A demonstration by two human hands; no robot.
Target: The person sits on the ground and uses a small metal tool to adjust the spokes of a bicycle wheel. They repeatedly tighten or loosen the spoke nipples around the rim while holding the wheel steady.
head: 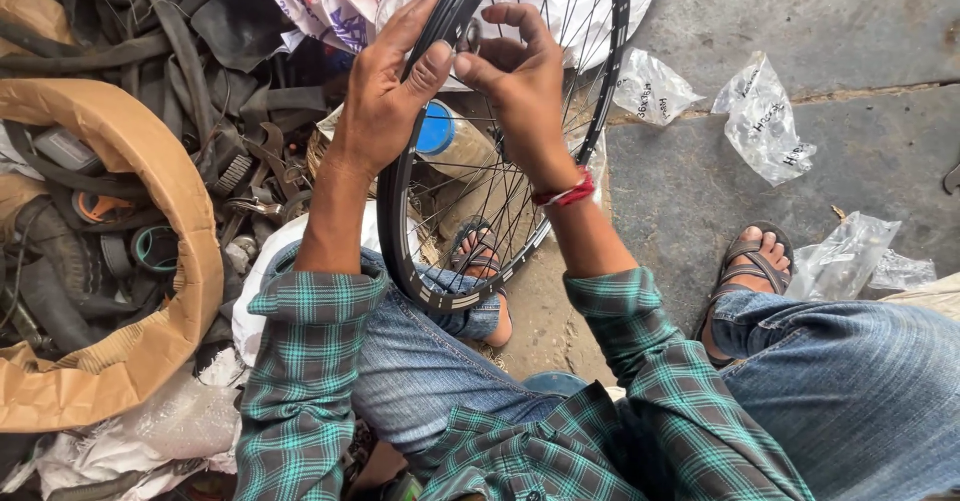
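Observation:
A black bicycle wheel rim with thin metal spokes stands upright between my knees, its lower edge resting on my left leg. My left hand grips the rim's left side, thumb pressed against the inner edge. My right hand reaches through the spokes and pinches something small at the rim's inner face, right beside my left thumb; what it pinches is too small to make out. A red thread band circles my right wrist.
A torn cardboard box of old rubber tubes and parts sits at left. A jar with a blue lid lies behind the wheel. Small clear plastic bags lie on the concrete floor at right. My sandalled feet rest below.

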